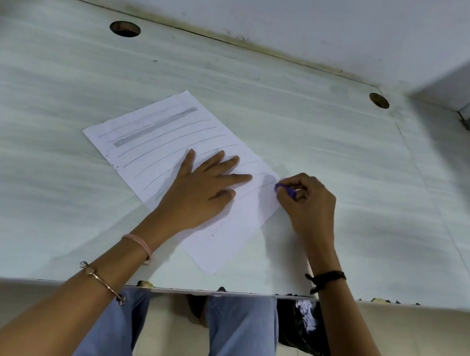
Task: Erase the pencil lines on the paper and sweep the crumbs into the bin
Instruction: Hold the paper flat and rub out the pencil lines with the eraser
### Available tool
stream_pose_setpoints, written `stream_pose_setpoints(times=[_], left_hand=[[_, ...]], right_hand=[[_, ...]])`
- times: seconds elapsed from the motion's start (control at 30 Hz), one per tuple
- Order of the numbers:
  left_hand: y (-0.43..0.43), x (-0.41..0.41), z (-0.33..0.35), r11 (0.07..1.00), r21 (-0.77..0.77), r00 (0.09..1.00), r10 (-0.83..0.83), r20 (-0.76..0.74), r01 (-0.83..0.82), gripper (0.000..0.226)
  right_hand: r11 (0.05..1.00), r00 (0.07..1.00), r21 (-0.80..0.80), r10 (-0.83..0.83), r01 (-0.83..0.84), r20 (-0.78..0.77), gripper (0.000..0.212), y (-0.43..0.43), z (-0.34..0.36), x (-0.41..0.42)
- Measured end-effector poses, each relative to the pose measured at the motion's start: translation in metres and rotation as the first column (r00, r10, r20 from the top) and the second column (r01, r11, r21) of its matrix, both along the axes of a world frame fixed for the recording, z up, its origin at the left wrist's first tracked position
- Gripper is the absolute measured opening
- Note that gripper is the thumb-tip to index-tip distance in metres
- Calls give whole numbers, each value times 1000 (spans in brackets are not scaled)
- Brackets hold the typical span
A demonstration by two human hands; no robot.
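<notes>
Ideally, with the paper lying askew on the tabletop, the left hand stays spread flat to pin it while the right hand, pinching the purple eraser at the sheet's right edge, rubs in short, light strokes along each pencil line.

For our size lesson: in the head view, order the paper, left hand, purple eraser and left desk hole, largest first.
1. paper
2. left hand
3. left desk hole and purple eraser: unranked, they look alike, and the right hand hides part of the eraser.
</notes>
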State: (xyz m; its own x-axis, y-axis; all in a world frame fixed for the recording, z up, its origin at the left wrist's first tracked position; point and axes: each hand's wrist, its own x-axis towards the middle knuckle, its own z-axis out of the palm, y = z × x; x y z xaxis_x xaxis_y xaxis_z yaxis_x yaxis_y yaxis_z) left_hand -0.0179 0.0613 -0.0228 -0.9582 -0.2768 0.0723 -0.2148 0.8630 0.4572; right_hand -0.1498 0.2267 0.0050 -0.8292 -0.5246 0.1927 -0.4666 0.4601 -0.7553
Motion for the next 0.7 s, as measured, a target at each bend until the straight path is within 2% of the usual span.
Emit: stream_pose_setpoints(times=[0.07, 0.2, 0.27, 0.3, 0.43, 0.53, 0.63, 0.7], left_hand=[[-2, 1, 0, 992, 122, 995, 40, -90, -29, 46], [-4, -1, 3, 937, 345, 975, 122, -188, -51, 42], [-8, 3, 8, 899, 437, 972, 118, -202, -18, 40], [-10, 7, 9, 906, 424, 975, 98, -199, -4, 40], [-16, 32, 5, 990, 134, 981, 64, -185, -39, 36], [-15, 47, 1, 994, 79, 996, 75, -42, -72, 49], [-13, 48, -4, 991, -101, 993, 97, 64, -90, 63], [-12, 47, -4, 985, -135, 990, 116, 78, -105, 65]], right_hand=[[1000, 999, 7, 29, -28, -45, 11, -6, 0, 9], [972, 972, 1, 235, -235, -22, 10, -15, -4, 45], [975, 975, -12, 223, -223, -27, 12, -17, -6, 45], [979, 978, -16, 204, -205, -34, 12, -18, -6, 42], [984, 984, -33, 176, -176, 1, 13, -20, -6, 34], [983, 984, -64, 173, -170, 37, 16, -20, -3, 41], [968, 963, -105, 242, -230, 120, 17, -19, 2, 59], [937, 929, -70, 349, -343, 124, 14, -18, 1, 75]])
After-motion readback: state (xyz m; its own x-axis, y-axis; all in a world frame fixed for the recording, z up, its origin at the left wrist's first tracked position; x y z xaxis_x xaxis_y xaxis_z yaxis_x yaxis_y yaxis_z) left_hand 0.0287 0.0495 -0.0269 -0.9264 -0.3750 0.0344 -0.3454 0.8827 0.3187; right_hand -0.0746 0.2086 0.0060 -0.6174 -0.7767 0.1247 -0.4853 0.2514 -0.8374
